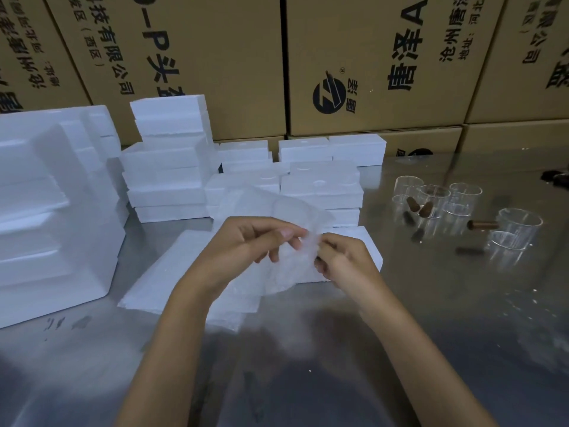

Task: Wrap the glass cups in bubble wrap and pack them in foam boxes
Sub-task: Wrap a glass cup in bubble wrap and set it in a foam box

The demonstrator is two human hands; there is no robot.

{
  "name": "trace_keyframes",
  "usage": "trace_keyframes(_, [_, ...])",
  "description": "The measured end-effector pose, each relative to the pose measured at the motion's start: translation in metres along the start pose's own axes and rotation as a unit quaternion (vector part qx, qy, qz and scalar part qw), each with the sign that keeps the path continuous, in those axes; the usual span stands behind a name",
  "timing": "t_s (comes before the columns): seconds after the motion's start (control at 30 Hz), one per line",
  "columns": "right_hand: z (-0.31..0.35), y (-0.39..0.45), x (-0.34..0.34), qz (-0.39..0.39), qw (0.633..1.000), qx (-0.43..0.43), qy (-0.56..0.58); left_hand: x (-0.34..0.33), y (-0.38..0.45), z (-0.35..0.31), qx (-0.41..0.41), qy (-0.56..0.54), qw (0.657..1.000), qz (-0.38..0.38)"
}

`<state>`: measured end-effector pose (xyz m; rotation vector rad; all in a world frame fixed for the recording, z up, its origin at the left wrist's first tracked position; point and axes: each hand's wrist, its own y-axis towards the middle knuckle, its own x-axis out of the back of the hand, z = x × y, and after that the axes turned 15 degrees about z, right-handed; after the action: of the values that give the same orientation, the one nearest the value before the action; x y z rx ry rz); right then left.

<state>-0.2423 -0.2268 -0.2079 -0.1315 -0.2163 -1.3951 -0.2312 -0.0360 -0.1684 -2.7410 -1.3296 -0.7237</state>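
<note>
Both hands hold a sheet of clear bubble wrap point(286, 211) above the table's middle. My left hand point(255, 241) pinches its edge between thumb and fingers. My right hand point(341, 257) pinches the same edge from the right, fingers curled. The sheet rises behind the hands and hangs down between them. Under the hands lies a flat white foam box point(172, 282). Several clear glass cups with brown handles point(437, 198) stand on the table at the right, the nearest one point(517, 229) at the far right.
Stacks of white foam boxes point(169, 167) fill the back middle. A large moulded foam piece point(49, 211) stands at the left. Brown cardboard cartons point(369, 63) wall off the back. The steel table point(400, 349) is bare and reflective in front.
</note>
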Motion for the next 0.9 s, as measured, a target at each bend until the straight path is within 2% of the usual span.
trace_keyframes(0.03, [0.003, -0.001, 0.003, 0.014, 0.998, -0.017, 0.064, -0.002, 0.000, -0.003, -0.005, -0.011, 1.000, 0.009])
trace_keyframes(0.07, [0.004, -0.002, 0.006, 0.031, 0.993, -0.032, 0.106, -0.002, 0.001, -0.005, -0.018, -0.030, 0.999, -0.020])
trace_keyframes(0.1, [0.005, -0.003, 0.009, 0.051, 0.989, -0.042, 0.129, 0.000, 0.002, -0.005, -0.037, -0.042, 0.994, -0.093])
trace_keyframes(0.13, [0.005, -0.004, 0.011, 0.075, 0.986, -0.045, 0.143, 0.004, 0.003, -0.003, -0.053, -0.033, 0.978, -0.197])
trace_keyframes(0.2, [0.003, -0.004, 0.015, 0.125, 0.974, -0.040, 0.185, 0.017, 0.002, 0.005, -0.043, 0.040, 0.923, -0.381])
trace_keyframes(0.23, [0.003, -0.005, 0.016, 0.149, 0.966, -0.036, 0.207, 0.024, 0.000, 0.010, -0.007, 0.070, 0.903, -0.424])
trace_keyframes(0.27, [0.003, -0.005, 0.017, 0.171, 0.959, -0.032, 0.224, 0.029, -0.002, 0.016, 0.043, 0.073, 0.897, -0.433])
trace_keyframes(0.33, [0.003, -0.006, 0.018, 0.206, 0.948, -0.025, 0.243, 0.036, -0.005, 0.025, 0.132, -0.016, 0.913, -0.386])
trace_keyframes(0.37, [0.003, -0.006, 0.017, 0.219, 0.944, -0.022, 0.247, 0.038, -0.006, 0.028, 0.147, -0.089, 0.926, -0.336])
trace_keyframes(0.43, [0.004, -0.008, 0.015, 0.239, 0.941, -0.019, 0.240, 0.036, -0.007, 0.033, 0.134, -0.206, 0.946, -0.212])
trace_keyframes(0.5, [0.006, -0.011, 0.012, 0.244, 0.941, -0.015, 0.235, 0.033, -0.004, 0.037, 0.107, -0.254, 0.952, -0.135])
trace_keyframes(0.63, [0.008, -0.012, 0.008, 0.202, 0.946, -0.008, 0.255, 0.024, 0.000, 0.034, 0.049, -0.317, 0.945, -0.065])
trace_keyframes(0.8, [0.008, -0.014, 0.000, 0.193, 0.949, 0.013, 0.248, 0.003, 0.009, 0.030, 0.037, -0.363, 0.931, -0.036])
trace_keyframes(0.9, [0.008, -0.014, -0.005, 0.183, 0.953, 0.025, 0.238, -0.008, 0.015, 0.027, 0.035, -0.354, 0.934, -0.035])
